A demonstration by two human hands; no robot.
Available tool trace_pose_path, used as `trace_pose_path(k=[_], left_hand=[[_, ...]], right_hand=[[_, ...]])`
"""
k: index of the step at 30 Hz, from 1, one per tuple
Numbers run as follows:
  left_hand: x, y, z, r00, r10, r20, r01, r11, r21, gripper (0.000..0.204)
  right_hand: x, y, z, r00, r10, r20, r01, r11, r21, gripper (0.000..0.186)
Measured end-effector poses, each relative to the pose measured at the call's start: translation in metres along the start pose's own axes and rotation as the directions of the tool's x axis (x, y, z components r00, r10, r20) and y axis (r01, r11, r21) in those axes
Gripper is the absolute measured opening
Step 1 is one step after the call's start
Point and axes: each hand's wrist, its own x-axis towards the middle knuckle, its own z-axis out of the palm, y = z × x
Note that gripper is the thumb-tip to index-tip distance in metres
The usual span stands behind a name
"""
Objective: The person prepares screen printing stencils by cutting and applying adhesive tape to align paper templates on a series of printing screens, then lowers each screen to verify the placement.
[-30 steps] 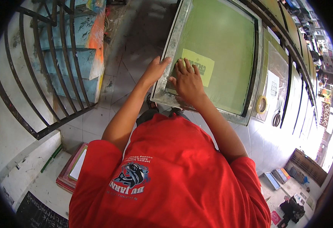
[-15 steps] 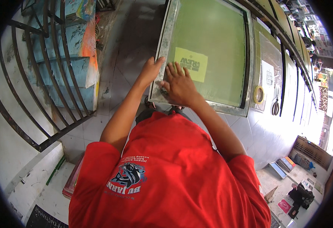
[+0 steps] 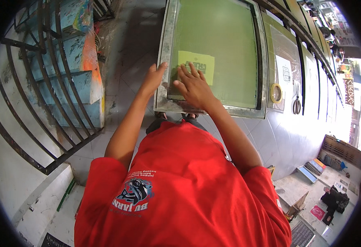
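A metal-framed screen [image 3: 213, 33] with pale green mesh lies in front of me, a yellow-green printed sheet [image 3: 203, 61] showing in it. My left hand [image 3: 151, 78] holds the left rim of the frame, thumb along the edge, fingers partly hidden. My right hand [image 3: 192, 86] lies open, palm down, on the screen at the lower left, its spread fingertips over the sheet. Just right of the frame are a tape roll [image 3: 276, 93], black scissors [image 3: 296, 105] and a plastic-covered white printed sheet [image 3: 284, 70].
Black metal bars [image 3: 50, 156] stand at left before paint-stained blue boards [image 3: 75, 88]. Grey tiled floor [image 3: 122, 49] runs beside the frame. A rack [image 3: 304, 53] of screens lies at right. Lower right, a light ledge [image 3: 291, 189] holds boxes, a black bundle [image 3: 330, 203] and papers.
The screen now sits further left in the picture and straighter, as does the view around it. My left hand stays on the rim; my right fingers have shifted slightly up over the sheet.
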Motion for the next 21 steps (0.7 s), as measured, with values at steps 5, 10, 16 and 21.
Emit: trace_pose_path(k=[5, 10, 16, 21], left_hand=[[-0.014, 0.018, 0.005, 1.000, 0.020, 0.015, -0.020, 0.999, -0.034, 0.055], [-0.020, 0.030, 0.007, 1.000, -0.021, 0.011, 0.021, 1.000, 0.012, 0.058], [-0.003, 0.009, -0.003, 0.996, -0.068, 0.063, 0.069, 0.998, -0.008, 0.058], [-0.010, 0.020, -0.002, 0.996, -0.064, 0.056, 0.062, 0.997, 0.048, 0.058]], right_hand=[[-0.049, 0.052, -0.012, 0.955, 0.259, -0.148, -0.271, 0.960, -0.066, 0.062], [-0.050, 0.063, -0.012, 0.953, 0.276, -0.128, -0.300, 0.923, -0.242, 0.061], [-0.079, 0.071, -0.021, 0.966, 0.211, -0.148, -0.219, 0.975, -0.041, 0.056], [-0.142, 0.039, -0.021, 0.978, 0.064, -0.198, -0.088, 0.989, -0.117, 0.047]])
